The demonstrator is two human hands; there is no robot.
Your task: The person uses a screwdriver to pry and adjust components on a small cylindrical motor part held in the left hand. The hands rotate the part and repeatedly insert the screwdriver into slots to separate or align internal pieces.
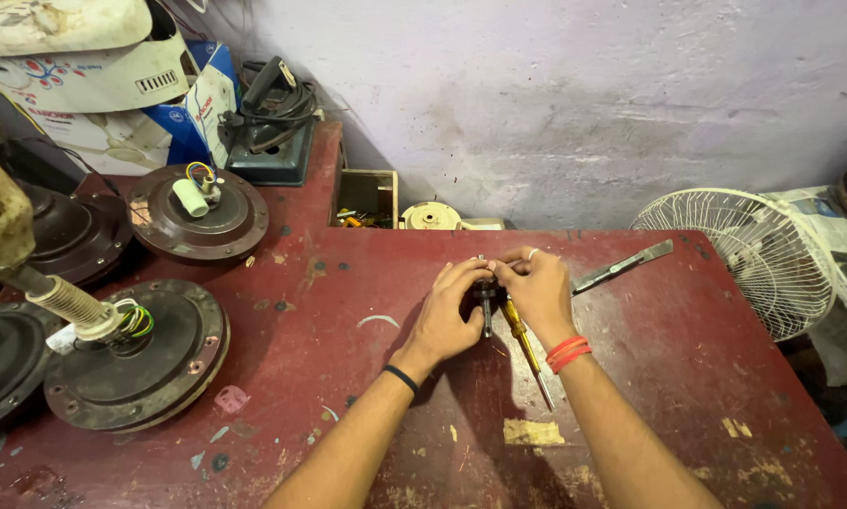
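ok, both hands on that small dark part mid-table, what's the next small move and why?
Probably lift the small dark part slightly off the red table and steady it with the left hand. Both hands pinch it together, the right hand covering its top, and the yellow-handled screwdriver lies under the right wrist, so that hand would have to let go to reach it.

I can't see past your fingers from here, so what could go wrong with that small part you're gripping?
1. Both hands, left hand and right hand, pinch the small dark metal part; a slip could pinch a finger.
2. The yellow-handled screwdriver lies loose under the right wrist and might roll.
3. The metal file behind the hands could catch a knuckle.
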